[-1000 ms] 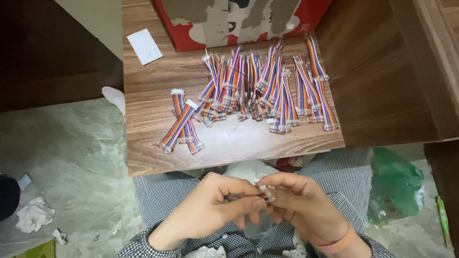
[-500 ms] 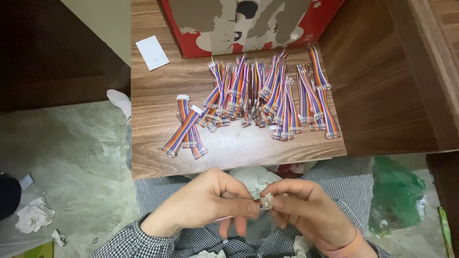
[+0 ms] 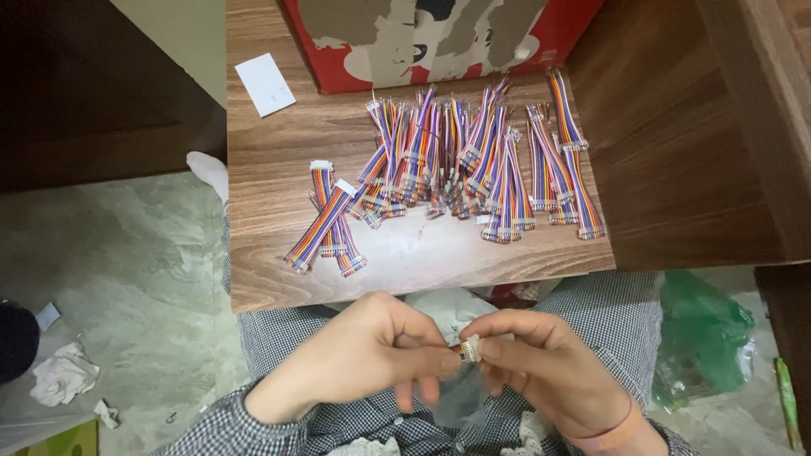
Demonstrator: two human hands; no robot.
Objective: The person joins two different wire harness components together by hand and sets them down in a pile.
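Connector, small and white, is sitting low in the frame's centre, pinched between left hand and right hand fingertips, which are doing best gripping squarely, below the cables piling on the board.

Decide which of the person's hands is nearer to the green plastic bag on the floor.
Right. The right hand is just left of the green plastic bag; the left hand lies farther left, beyond the right hand.
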